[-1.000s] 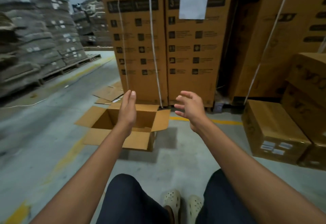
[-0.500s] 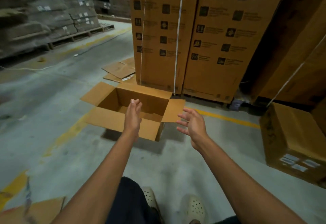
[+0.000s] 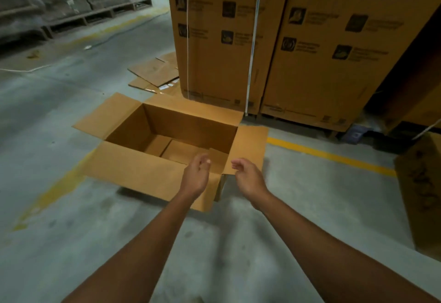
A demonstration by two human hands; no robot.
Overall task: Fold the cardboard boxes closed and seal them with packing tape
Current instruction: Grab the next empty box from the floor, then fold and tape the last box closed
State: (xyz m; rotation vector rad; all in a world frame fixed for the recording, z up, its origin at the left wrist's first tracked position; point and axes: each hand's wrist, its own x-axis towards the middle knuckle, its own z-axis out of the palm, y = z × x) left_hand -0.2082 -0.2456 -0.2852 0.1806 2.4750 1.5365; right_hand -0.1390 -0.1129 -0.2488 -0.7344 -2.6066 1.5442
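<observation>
An open cardboard box (image 3: pixel 133 171) stands on the concrete floor with all its top flaps spread outward and nothing inside. My left hand (image 3: pixel 196 177) hovers over the near flap by the box's near right corner, fingers loosely curled, holding nothing. My right hand (image 3: pixel 249 176) hangs just right of it, in front of the right flap (image 3: pixel 253 146), fingers relaxed and apart from the cardboard. No tape is in view.
Tall strapped cartons (image 3: pixel 298 40) rise right behind the box. Flattened cardboard sheets (image 3: pixel 155 73) lie on the floor to the left of them. A closed carton (image 3: pixel 422 188) stands at the right edge. Loaded pallets (image 3: pixel 59 9) line the far left. Yellow floor lines (image 3: pixel 329 156) cross the concrete.
The view has come closer to the box and tilted down. Both hands moved forward and down, from above the box to its near right corner, and drew closer together.
</observation>
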